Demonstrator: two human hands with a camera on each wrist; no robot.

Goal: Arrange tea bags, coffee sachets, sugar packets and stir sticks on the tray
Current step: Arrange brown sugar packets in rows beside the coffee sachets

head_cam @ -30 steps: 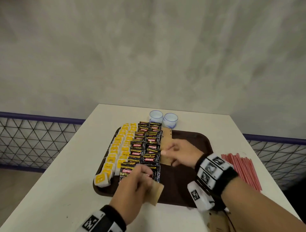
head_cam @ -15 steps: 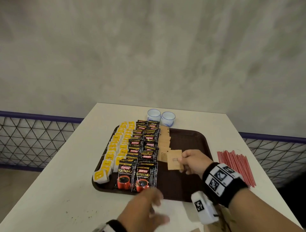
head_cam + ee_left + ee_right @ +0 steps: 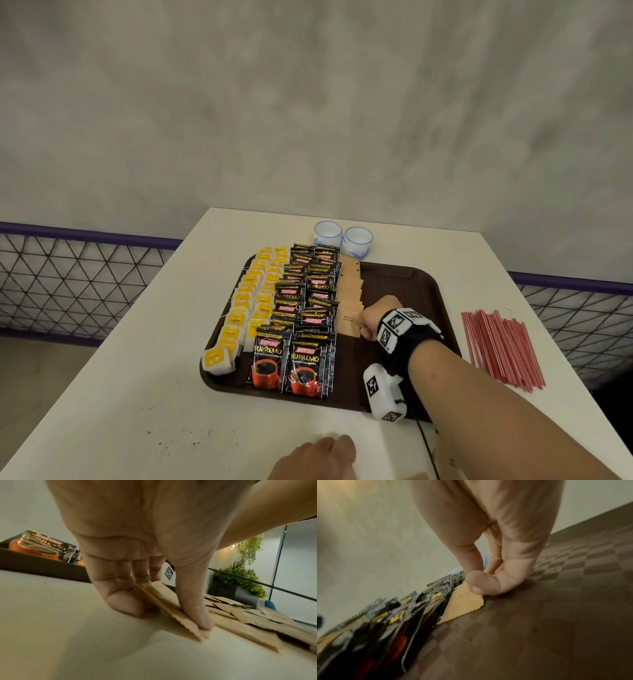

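A brown tray (image 3: 424,287) holds two rows of yellow tea bags (image 3: 246,301), two rows of black coffee sachets (image 3: 308,308) and a row of tan sugar packets (image 3: 349,291). My right hand (image 3: 371,317) pinches a sugar packet (image 3: 465,605) between thumb and forefinger and lays it flat at the near end of that row. My left hand (image 3: 322,452) is at the table's near edge and pinches a sugar packet (image 3: 173,614) from a loose pile (image 3: 248,616). Red stir sticks (image 3: 500,346) lie on the table right of the tray.
Two small white-and-blue cups (image 3: 342,236) stand behind the tray. The white table (image 3: 137,394) ends at the left and right over a wire-mesh railing (image 3: 68,277). The tray's right half is bare.
My right hand has carried a sugar packet left and down onto the row. My left hand has drawn back off the tray to the pile at the table's near edge.
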